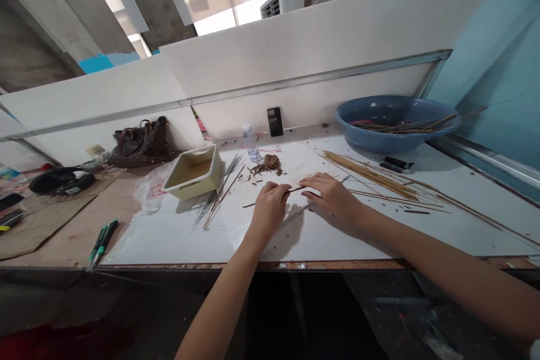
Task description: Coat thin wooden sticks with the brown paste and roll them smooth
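Observation:
My left hand (270,206) rests on the white table sheet (177,233) with fingers curled around a thin brown stick (296,189). My right hand (328,191) lies just to its right, fingers pressed together on the same stick's other end. A small heap of brown scraps (270,165) sits right behind the hands. A bundle of long pale sticks (371,175) lies fanned out to the right. Thin dark sticks (219,194) lie to the left, beside a cream rectangular tub (194,171).
A blue basin (394,122) with sticks stands at the back right, a small black object (395,165) before it. A clear bottle (251,143) and a phone (275,121) stand by the white partition. Green-handled tools (101,243), a brown bag (141,142) and black headphones (61,180) lie left.

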`<state>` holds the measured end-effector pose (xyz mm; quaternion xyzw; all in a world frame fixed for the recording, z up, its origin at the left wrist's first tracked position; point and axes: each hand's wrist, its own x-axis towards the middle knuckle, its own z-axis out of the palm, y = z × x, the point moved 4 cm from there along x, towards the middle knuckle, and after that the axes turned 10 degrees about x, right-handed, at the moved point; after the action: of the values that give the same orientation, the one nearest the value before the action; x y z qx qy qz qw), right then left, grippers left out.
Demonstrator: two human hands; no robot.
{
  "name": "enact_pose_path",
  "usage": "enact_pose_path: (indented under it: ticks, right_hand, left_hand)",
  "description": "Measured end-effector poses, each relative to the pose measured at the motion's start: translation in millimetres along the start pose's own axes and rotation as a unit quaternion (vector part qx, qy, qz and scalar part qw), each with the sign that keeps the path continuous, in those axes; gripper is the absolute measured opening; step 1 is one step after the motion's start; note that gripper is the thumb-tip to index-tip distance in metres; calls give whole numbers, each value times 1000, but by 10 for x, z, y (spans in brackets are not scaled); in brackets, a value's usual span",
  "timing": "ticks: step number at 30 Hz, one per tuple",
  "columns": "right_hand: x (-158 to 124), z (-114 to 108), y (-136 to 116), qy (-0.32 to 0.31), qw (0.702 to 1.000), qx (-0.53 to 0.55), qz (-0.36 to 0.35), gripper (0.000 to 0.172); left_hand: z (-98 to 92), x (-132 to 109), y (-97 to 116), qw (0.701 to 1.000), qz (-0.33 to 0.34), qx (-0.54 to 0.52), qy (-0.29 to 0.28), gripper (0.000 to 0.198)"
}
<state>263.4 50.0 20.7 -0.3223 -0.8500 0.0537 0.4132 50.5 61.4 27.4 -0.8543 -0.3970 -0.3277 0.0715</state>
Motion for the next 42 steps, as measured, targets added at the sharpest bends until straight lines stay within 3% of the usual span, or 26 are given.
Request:
enact_pose_path:
  ticks: [4, 10, 15, 19, 24, 29, 37, 42]
  right_hand:
    - [2, 15, 18, -11, 1000, 8, 8, 21]
    - [-21, 77, 20, -23, 1000, 5, 20, 29]
    - [-5, 248, 28, -67, 997, -15, 38, 31]
    - [28, 431, -31, -129, 987, -75, 58, 36]
    - [-91, 668, -219, -187, 969, -119, 110, 64]
    - [-275, 816, -351, -223, 950, -127, 178, 86]
    - [-97, 822, -258, -237, 942, -111, 211, 81]
    - [-318, 811, -366, -227, 949, -118, 183, 80]
  left_hand:
    - [1, 15, 6, 1000, -4, 4, -12, 21]
    - [-25, -42, 143, 995, -14, 80, -64, 28]
    - [92, -335, 185, 962, -41, 194, -187, 46]
    - [194, -462, 154, 942, -75, 203, -257, 58]
    - [181, -479, 213, 930, -109, 204, -286, 61]
    - [88, -603, 254, 927, -90, 190, -311, 64]
    - [102, -475, 163, 924, -108, 175, -323, 67]
    - [97, -654, 271, 925, -108, 179, -316, 69]
